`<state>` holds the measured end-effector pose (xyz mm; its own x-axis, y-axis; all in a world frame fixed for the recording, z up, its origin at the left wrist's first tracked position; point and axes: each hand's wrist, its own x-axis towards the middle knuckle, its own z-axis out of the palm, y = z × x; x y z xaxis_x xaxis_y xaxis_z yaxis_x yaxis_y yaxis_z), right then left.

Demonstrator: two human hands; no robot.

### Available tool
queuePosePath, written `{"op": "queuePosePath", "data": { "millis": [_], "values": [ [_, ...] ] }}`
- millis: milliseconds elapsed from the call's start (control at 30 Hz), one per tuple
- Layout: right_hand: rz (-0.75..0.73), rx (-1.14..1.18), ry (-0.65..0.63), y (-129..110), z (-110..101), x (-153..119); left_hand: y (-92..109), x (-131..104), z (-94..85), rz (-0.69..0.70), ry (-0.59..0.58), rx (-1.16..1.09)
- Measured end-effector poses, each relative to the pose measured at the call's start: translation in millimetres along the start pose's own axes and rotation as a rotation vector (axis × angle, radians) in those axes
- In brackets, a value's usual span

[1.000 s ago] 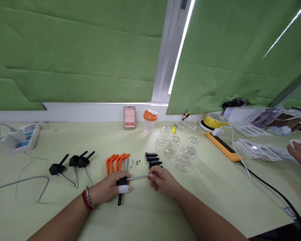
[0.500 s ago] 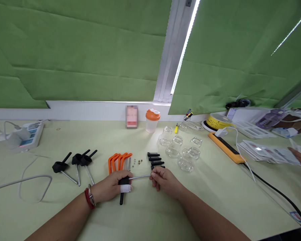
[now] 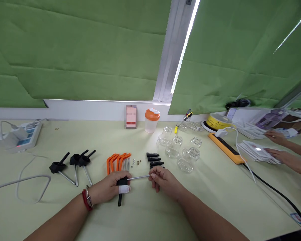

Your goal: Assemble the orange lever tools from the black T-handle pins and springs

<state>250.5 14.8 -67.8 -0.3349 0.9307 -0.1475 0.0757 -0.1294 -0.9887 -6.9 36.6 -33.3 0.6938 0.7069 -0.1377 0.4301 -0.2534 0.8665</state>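
Observation:
My left hand (image 3: 111, 189), a white wrap on its thumb, is closed round the black head of a part with a thin metal rod (image 3: 139, 177). A black prong of that part points down below the hand. My right hand (image 3: 164, 179) pinches the rod's far tip. Beyond my left hand lie several bent orange handles (image 3: 117, 160) and thin metal pins (image 3: 126, 164). Small silvery pieces (image 3: 133, 163) and brass-coloured pieces (image 3: 139, 162) sit beside them. Several black toothed pieces (image 3: 154, 159) lie in a column just past my right hand. Three similar black rod parts (image 3: 58, 167) rest at the left.
Clear glass or plastic jars (image 3: 177, 142) stand to the right. Behind are an orange-lidded cup (image 3: 152, 120) and a pink box-like item (image 3: 130, 117). An orange power strip (image 3: 225, 147), a yellow tape roll (image 3: 218, 121) and a co-worker's hands (image 3: 278, 154) over white packets are further right.
My hands keep the same hold, with the rod part nearly still. At the right, the co-worker's hands have reached further in over the white packets. The view has shifted slightly.

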Motion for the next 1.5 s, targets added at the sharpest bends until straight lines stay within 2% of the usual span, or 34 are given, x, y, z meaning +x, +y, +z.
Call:
{"op": "queuePosePath", "data": {
  "millis": [167, 867, 1067, 1267, 1500],
  "values": [
    [-0.009, 0.047, -0.012, 1.9, 0.0, 0.6, 0.4, -0.5, -0.3, 0.003, -0.001, 0.009],
    [0.043, -0.094, 0.002, -3.6, 0.3, 0.7, -0.5, 0.3, -0.3, -0.003, 0.001, 0.016],
    [0.049, -0.092, 0.003, -3.6, 0.6, 0.2, 0.7, -0.2, -0.7, 0.005, 0.001, 0.013],
    [-0.001, 0.008, -0.001, -2.0, 2.7, -0.4, 3.3, -0.6, -1.1, -0.014, 0.002, 0.015],
    [0.024, -0.039, -0.004, 1.0, 1.4, 0.8, 4.2, -0.5, -2.0, 0.012, 0.006, -0.011]
  ]
}}
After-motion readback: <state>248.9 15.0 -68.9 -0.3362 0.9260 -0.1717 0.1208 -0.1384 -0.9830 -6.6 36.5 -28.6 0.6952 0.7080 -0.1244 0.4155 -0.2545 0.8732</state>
